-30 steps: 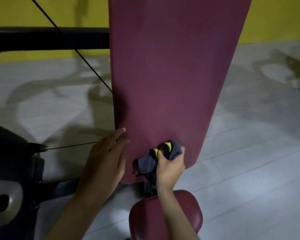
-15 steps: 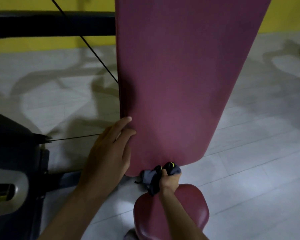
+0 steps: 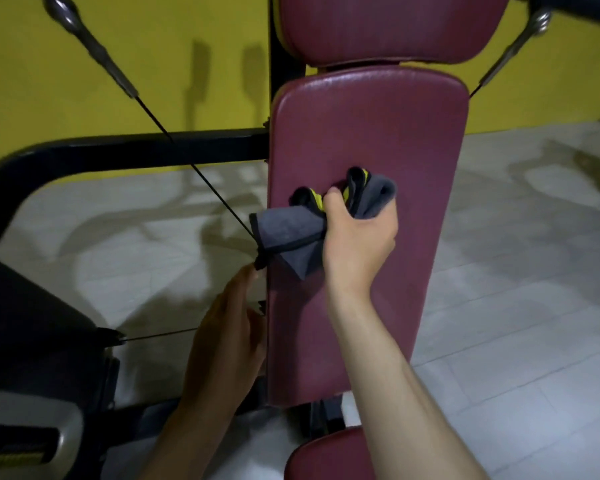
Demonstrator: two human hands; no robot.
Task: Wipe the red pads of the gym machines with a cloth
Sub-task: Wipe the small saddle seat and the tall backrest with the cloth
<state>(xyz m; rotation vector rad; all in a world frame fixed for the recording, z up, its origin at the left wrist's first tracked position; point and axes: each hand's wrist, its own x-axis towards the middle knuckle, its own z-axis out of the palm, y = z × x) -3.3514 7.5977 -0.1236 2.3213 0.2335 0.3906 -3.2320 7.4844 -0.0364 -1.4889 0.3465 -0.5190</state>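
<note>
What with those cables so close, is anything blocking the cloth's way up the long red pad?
Nothing visible does. The right hand holds the cloth against the long red pad, whose face above is bare to its top edge. Both cables run off its sides.

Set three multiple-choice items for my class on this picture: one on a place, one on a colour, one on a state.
1. Where is the cloth?
A. in a bucket
B. against the back pad
C. on a shelf

2. What colour is the wall?
A. blue
B. white
C. yellow

3. What is the right hand doing?
A. gripping the cloth
B. hanging empty
C. holding a bottle

Answers:
1 B: the cloth is pressed against the middle of the back pad.
2 C: the wall behind the back pad is plainly yellow.
3 A: its fingers and thumb curl round the bunched cloth.
</note>
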